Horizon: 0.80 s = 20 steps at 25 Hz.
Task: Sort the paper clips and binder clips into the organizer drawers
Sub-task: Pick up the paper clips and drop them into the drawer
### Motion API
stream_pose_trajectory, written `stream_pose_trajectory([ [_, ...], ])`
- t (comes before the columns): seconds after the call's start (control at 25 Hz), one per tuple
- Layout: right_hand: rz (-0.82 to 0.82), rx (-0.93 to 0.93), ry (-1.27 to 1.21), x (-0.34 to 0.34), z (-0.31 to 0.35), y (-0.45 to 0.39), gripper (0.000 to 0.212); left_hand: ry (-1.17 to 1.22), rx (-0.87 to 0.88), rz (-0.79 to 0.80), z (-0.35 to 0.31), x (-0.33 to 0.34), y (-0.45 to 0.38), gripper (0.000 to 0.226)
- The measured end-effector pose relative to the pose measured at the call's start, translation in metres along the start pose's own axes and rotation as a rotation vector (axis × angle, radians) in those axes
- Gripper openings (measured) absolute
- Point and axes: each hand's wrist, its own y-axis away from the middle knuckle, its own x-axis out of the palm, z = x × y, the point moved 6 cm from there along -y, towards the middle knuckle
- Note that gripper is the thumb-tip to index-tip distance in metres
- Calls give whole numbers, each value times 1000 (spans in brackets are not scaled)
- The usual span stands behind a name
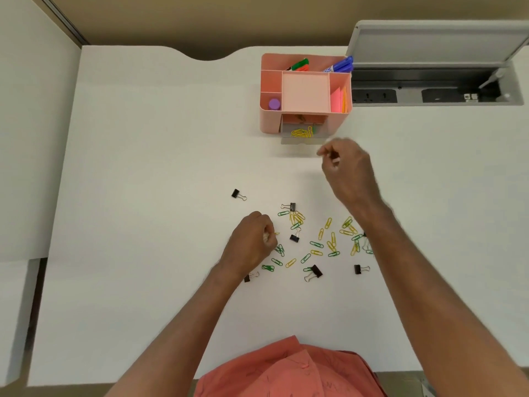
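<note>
**Paper clips scattered, drawer open at the far side**

Paper clips (316,244), yellow and green, lie loose on the white desk (143,167) just beyond our coral shirt (286,371), and black binder clips (294,238) sit mixed in among them. One binder clip (238,194) lies alone, apart to the left of the heap.

Our left hand (252,243) rests low at the left edge of the scatter. Its fingers are pinched together on a yellow paper clip (276,233), whose tip sticks out toward the right. A few green clips lie just beside that hand.

Our right hand (345,167) hangs above the desk, farther out, between the heap and the organizer. Its fingertips (322,151) are drawn together, but the hand is blurred and we cannot tell whether it holds anything.

Beyond it stands the pink organizer (267,121). Its lower drawer (300,136) is pulled out toward us and holds a small bunch of yellow paper clips (302,132). On top, a purple cap (274,104) shows in the left front compartment, and pink and orange note sheets (339,99) stand in the right one. Green and orange markers (300,65) and blue markers (340,65) lean in the back row.

Farthest right, a grey cable hatch (435,44) in the desk stands open over power sockets (375,96).
</note>
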Motion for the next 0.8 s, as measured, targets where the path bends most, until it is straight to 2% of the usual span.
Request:
stream_pose_trajectory([
  [0.12,185,89,134,16,-37,74,25,120,7,-20,-4,-3,0,10],
  [0.32,498,25,391,44,-56,151,79,209,28,-39,-11,-1,1,12],
  [0.44,595,9,428,41,-60,159,90,49,87,-36,-14,-6,7,33],
  [0.56,601,-19,463,37,-61,156,88,-261,40,37,-10,-7,16,77],
  [0.64,540,1,440,37,-61,152,80,-389,-36,90,-9,-1,22,94],
  [0.72,455,31,382,40,-61,151,70,-444,-66,106,-12,8,28,93],
  [0.8,369,33,310,44,-62,152,57,-398,-90,73,-16,13,31,75],
])
